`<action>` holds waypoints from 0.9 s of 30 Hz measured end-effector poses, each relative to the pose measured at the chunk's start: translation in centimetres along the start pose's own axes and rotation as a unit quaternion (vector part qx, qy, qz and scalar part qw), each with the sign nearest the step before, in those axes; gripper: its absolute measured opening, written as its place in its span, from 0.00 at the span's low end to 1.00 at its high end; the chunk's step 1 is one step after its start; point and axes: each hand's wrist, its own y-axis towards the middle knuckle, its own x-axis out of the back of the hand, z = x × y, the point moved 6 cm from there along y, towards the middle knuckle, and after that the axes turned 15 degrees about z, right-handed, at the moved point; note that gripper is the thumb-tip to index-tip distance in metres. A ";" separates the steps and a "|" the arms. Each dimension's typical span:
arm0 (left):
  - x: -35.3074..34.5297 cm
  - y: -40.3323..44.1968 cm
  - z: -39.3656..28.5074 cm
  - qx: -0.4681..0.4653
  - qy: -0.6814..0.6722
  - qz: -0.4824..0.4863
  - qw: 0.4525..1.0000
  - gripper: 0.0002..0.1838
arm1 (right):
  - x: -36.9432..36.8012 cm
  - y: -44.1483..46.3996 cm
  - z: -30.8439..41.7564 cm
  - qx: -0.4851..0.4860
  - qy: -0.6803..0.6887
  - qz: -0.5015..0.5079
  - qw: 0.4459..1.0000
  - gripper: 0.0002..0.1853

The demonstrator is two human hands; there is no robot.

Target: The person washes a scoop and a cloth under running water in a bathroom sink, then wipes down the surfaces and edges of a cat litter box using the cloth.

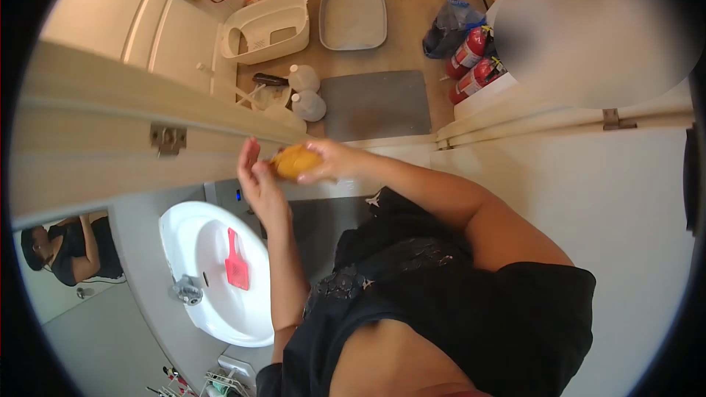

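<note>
My right hand (323, 160) is closed around a bunched yellow-orange piece (296, 162) that looks like a cloth, in front of my body. Close beside its left end, my left hand (259, 187) is raised with the fingers stretched out. Whether the left thumb touches the cloth is hard to tell. Below and left of my hands, a pink scoop (237, 268) with a handle lies in the white sink basin (176, 231), near the faucet (189, 290).
A door edge with a metal latch plate (169, 138) stands at left. Beyond the doorway are a grey mat (376, 105), plastic jugs (309, 106), a grey tray (353, 18), a white open bin (273, 28) and red fire extinguishers (476, 79). A mirror (73, 309) hangs left of the sink.
</note>
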 end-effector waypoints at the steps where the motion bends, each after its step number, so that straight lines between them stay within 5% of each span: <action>1: -2.1 1.9 1.1 0.004 -0.019 -0.013 1.000 0.25 | 2.9 -1.2 1.0 0.021 -0.011 -0.046 0.999 0.29; 3: -6.4 4.8 5.0 0.134 -0.096 0.061 0.984 0.31 | 7.4 -4.1 5.5 -0.049 -0.260 -0.121 0.957 0.26; 5: -11.1 6.8 7.8 0.242 -0.222 0.124 0.936 0.37 | 10.7 -5.2 5.8 0.002 -0.011 -0.155 0.988 0.25; 7: -14.7 8.4 11.2 0.335 -0.381 0.161 0.846 0.40 | 13.0 -5.4 6.2 -0.026 -0.001 -0.147 0.989 0.25; 8: -16.7 9.7 11.3 0.303 -0.492 0.202 0.791 0.37 | 14.3 -5.1 6.2 -0.044 0.003 -0.161 0.986 0.26; 11: -19.3 13.8 13.5 0.292 -0.557 0.175 0.757 0.34 | 18.7 -3.5 4.3 -0.136 -0.138 -0.176 0.965 0.25; 12: -19.2 15.3 14.1 0.300 -0.564 0.156 0.754 0.30 | 19.8 -2.6 4.5 -0.142 -0.136 -0.167 0.966 0.25; 14: -18.6 19.0 17.1 0.304 -0.566 0.113 0.758 0.26 | 22.6 -0.9 5.9 -0.211 -0.420 -0.164 0.868 0.24; 16: -17.3 22.5 21.6 0.311 -0.570 0.070 0.758 0.22 | 25.5 1.1 7.2 -0.192 -0.474 -0.184 0.840 0.25; 17: -15.8 24.4 24.2 0.322 -0.470 0.035 0.821 0.17 | 27.1 1.8 8.4 -0.166 -0.526 -0.213 0.807 0.25; 18: -14.3 27.8 25.9 0.321 -0.362 0.005 0.875 0.13 | 29.2 2.9 8.6 -0.167 -0.553 -0.205 0.790 0.26; 23: -10.3 39.1 29.0 0.325 -0.267 -0.028 0.907 0.15 | 40.4 7.1 8.0 -0.350 -0.586 -0.090 0.726 0.24; 25: -8.8 42.8 28.9 0.344 -0.185 -0.012 0.921 0.13 | 43.9 9.8 6.8 -0.432 -0.595 0.042 0.676 0.23; 27: -6.9 45.8 30.6 0.362 -0.317 0.009 0.876 0.12 | 47.4 13.3 6.5 -0.419 -0.579 0.033 0.699 0.23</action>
